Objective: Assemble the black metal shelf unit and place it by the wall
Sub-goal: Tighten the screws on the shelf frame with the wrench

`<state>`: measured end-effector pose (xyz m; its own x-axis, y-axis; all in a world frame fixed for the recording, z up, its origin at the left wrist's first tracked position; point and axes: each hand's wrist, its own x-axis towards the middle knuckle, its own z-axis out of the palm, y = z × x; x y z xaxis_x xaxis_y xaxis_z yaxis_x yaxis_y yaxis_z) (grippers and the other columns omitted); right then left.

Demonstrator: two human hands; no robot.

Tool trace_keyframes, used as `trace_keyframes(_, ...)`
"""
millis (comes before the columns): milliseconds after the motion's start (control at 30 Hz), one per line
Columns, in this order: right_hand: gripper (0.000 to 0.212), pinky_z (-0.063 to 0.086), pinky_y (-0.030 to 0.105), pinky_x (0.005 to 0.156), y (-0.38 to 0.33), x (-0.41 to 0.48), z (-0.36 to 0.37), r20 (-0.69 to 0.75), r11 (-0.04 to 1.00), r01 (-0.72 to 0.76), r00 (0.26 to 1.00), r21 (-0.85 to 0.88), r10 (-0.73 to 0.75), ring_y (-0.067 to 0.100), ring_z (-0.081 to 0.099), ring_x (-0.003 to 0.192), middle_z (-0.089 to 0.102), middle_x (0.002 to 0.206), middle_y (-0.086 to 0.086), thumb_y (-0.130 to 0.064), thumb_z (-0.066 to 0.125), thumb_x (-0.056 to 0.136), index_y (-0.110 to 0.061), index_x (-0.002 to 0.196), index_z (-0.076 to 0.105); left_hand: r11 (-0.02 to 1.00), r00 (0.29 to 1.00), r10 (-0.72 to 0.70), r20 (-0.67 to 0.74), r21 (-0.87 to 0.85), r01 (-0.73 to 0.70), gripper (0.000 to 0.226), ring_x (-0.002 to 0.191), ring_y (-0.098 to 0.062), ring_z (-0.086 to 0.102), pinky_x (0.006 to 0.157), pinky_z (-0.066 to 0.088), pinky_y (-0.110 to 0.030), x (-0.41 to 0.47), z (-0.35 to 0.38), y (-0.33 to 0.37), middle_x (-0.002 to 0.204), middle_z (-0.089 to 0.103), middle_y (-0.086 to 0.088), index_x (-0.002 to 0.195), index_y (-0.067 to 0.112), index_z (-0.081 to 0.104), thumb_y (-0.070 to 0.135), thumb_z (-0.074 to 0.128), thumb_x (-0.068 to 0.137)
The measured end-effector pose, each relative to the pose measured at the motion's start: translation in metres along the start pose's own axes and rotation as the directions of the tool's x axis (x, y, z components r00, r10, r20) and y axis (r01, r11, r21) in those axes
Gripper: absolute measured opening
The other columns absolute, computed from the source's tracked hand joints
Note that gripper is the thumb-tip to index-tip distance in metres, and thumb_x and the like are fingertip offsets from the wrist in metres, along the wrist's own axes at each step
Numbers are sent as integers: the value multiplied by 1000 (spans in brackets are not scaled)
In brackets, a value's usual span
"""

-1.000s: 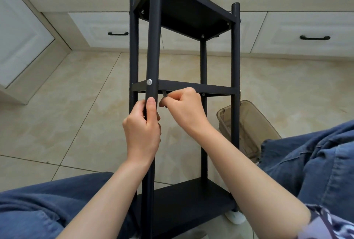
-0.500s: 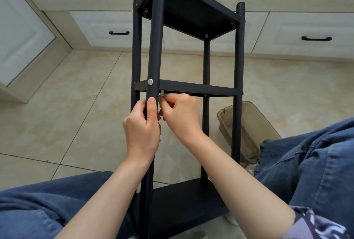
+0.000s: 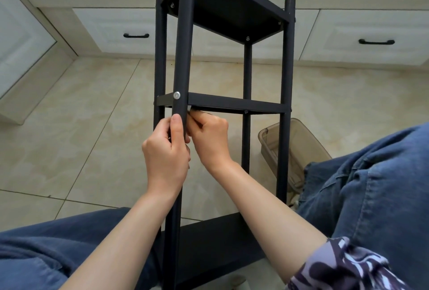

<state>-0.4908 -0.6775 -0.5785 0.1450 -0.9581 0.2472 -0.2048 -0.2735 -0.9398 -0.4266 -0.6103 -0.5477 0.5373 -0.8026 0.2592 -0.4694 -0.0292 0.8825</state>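
The black metal shelf unit (image 3: 232, 104) stands upright on the tiled floor between my knees, with three shelves and four round posts. My left hand (image 3: 166, 152) grips the near post (image 3: 183, 46) just below the middle shelf, thumb up along the post. A silver screw head (image 3: 177, 95) shows on that post at the middle shelf. My right hand (image 3: 209, 136) is closed just right of the post, under the middle shelf's near corner, pinching a small metal tool (image 3: 192, 110) whose tip barely shows.
White drawers with black handles (image 3: 136, 35) run along the wall behind the shelf, and a cabinet stands at the left. A clear brown plastic bin (image 3: 299, 148) lies on the floor right of the shelf, by my right knee. My jeans-clad legs flank the shelf base.
My right hand has moved left and up, tight against the near post under the middle shelf. My left hand keeps its grip. The view has shifted slightly.
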Motion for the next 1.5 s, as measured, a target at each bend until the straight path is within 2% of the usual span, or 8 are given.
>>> trace_keyframes(167,31,52,40,64,1,-1,-3,24,999,11,1000,-41,-10,18,61,58,66,61,3,-18,58,97,-3,72,68,999,1000,-26,1,-21,26,41,40,-12,53,41,41,-23,0,0,0,59,57,-1,75,17,56,33,38,108)
trace_keyframes(333,30,50,44,65,-3,3,-18,84,992,-92,991,-87,99,32,59,63,63,61,13,-19,58,93,-1,72,68,998,999,-46,7,-31,46,44,41,-13,53,41,42,-26,-1,-1,-2,58,56,-1,73,12,56,36,41,107)
trace_keyframes(567,22,31,20,50,-18,4,-39,163,981,-164,970,-105,180,12,37,52,56,56,17,-8,61,84,1,68,71,996,997,-80,9,-46,81,42,39,-12,49,42,42,-28,-1,1,0,54,52,-1,71,13,55,36,48,105)
trace_keyframes(733,23,28,21,50,-24,5,-39,188,981,-151,967,-120,172,12,30,54,43,52,16,-9,61,84,5,67,67,995,996,-89,0,-43,89,40,40,-12,51,41,43,-28,-1,1,0,58,54,-2,74,13,57,35,48,106)
trace_keyframes(933,32,38,34,54,-21,7,-33,177,988,-61,980,-144,87,30,44,56,54,54,18,-14,60,90,4,63,64,995,996,-86,4,-41,86,36,39,-11,50,41,42,-26,-1,1,0,58,54,-1,75,17,57,34,48,106)
trace_keyframes(1033,34,50,37,61,-15,4,-26,137,986,-21,990,-168,44,24,61,55,66,58,7,-16,59,94,-2,65,70,995,996,-86,4,-44,86,34,40,-11,51,41,42,-25,-1,1,1,57,56,6,79,15,60,33,48,105)
trace_keyframes(1200,30,54,39,63,-1,-1,-14,48,990,51,998,-131,-45,20,67,58,70,63,5,-13,59,96,-1,70,70,997,997,-71,14,-33,71,35,40,-13,53,42,42,-26,0,1,-1,57,56,8,79,14,60,34,48,106)
trace_keyframes(1500,24,40,4,60,13,-1,2,-63,990,112,991,-83,-117,2,59,66,70,66,6,-9,61,96,-1,76,72,999,999,-35,26,-33,36,36,41,-10,52,40,40,-21,-3,1,1,63,57,0,80,12,59,32,46,106)
